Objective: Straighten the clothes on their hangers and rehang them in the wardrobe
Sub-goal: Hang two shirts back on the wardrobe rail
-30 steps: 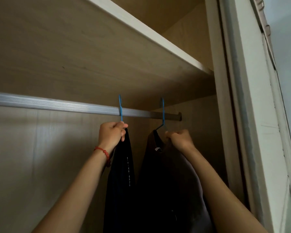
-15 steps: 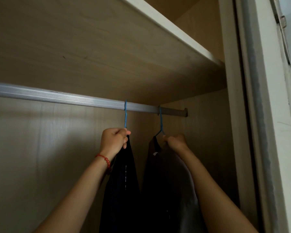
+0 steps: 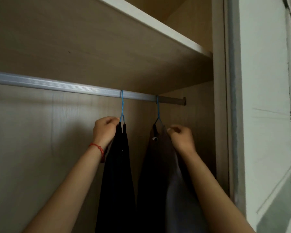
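Head view: left hand point(image 3: 105, 130) grips the black garment point(image 3: 119, 174) at its hanger point(image 3: 122, 108); right hand point(image 3: 181, 137), fingers curled, seemingly pinches the grey garment point(image 3: 160, 165).

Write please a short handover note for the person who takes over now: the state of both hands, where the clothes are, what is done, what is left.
Left hand: grips the black garment at the top of its blue wire hanger.
Right hand: curled on the shoulder of the dark grey-brown garment, under the second blue wire hanger.
Done: both hooks sit on the silver metal rail.
Left: smooth both garments, then let go.
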